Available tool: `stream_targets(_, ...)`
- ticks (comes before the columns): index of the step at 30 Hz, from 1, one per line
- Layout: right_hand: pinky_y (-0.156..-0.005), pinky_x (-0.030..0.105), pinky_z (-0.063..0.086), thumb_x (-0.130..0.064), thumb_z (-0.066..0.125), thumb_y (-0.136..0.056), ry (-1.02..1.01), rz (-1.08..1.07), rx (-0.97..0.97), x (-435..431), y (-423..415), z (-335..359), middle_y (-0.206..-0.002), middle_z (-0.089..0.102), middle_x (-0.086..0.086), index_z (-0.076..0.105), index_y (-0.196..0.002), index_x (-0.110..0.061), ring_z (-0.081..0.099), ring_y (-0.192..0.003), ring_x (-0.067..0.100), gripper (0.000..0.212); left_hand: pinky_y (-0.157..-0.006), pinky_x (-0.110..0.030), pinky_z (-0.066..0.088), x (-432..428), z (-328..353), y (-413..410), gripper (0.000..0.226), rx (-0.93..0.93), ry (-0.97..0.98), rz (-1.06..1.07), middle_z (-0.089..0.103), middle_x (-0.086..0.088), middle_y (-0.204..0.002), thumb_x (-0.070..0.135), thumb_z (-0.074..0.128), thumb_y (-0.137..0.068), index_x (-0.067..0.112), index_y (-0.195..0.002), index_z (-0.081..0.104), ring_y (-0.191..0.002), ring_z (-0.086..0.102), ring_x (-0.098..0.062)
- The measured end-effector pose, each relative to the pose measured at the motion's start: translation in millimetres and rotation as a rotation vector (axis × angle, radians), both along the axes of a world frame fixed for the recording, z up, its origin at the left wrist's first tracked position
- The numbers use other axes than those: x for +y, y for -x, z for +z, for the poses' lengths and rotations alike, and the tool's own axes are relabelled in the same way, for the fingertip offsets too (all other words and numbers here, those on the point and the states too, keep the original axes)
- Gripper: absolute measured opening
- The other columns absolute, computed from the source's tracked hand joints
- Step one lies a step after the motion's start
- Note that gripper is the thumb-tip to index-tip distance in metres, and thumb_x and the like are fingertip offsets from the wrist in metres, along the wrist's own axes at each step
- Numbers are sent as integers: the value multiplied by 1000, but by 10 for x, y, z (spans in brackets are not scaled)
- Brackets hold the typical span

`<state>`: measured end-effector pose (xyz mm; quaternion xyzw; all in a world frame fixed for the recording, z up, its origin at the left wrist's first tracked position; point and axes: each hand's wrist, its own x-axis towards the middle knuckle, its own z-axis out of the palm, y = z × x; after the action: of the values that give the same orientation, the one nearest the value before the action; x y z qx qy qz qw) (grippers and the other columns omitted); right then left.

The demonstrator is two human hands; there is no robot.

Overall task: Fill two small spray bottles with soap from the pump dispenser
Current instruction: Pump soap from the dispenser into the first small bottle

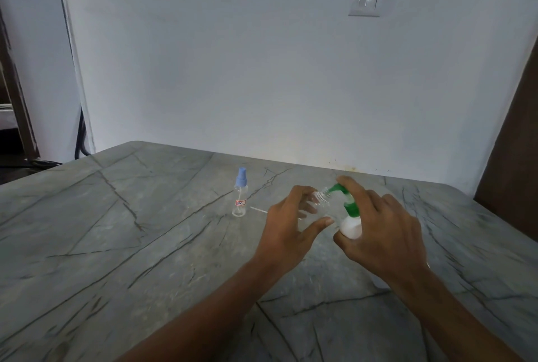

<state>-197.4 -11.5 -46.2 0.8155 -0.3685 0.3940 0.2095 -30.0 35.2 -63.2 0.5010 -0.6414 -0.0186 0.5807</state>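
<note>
The open bottle [320, 201], clear and with its threaded neck bare, was tipped toward the green spout [333, 189] of the dispenser [350, 226], mouth and spout tip meeting or nearly so. The left hand [286, 224] held it, fingers curled round the far side of the body and the thumb reaching across the near side. No soap could be made out inside it, though the fingers hid much of the body.

The right hand [381, 230] gripped the dispenser's white body between thumb and lower fingers, the forefinger stretched over the top of the pump head. Whether it was pressing could not be told.

Beyond the left fingertips, well apart from them, the capped bottle [240, 197] stood upright on the table [116, 230], blue sprayer on, and looked empty. A thin white tube [259, 210] lay between it and the left knuckles, likely part of the removed sprayer, whose head did not show.

By this showing the task was early: the first bottle was uncapped and lined up to be filled. Capping it and the whole of the second were left.
</note>
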Motion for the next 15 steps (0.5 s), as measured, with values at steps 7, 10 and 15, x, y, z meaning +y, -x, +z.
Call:
stream_targets(7, -52, 32, 53, -55, 73, -59, 6, 4, 5, -13, 0, -3, -97, 70, 6, 33, -142, -29, 59, -73, 23, 96, -78, -15, 53, -4, -4, -12, 49, 1, 12, -4, 64, 8, -108, 37, 75, -77, 20, -117, 53, -91, 62, -4)
stream_targets(10, -55, 35, 55, -56, 76, -58, 14, 18, 3, -19, -4, 5, -100, 71, 8, 37, -139, -26, 63, -74, 26, 95, -78, -14, 52, -3, 1, -8, 49, -1, 6, -1, 64, 7, -109, 38, 74, -77, 20, -117, 52, -91, 62, -3)
stream_targets(15, -57, 34, 54, -50, 88, -52, 35, 32, -5, -19, -8, 14, -98, 72, 10, 41, -132, -22, 64, -71, 27, 97, -77, -11, 50, 6, -7, 6, 48, -6, 5, -1, 64, 8, -108, 37, 75, -77, 20, -117, 53, -91, 62, -3)
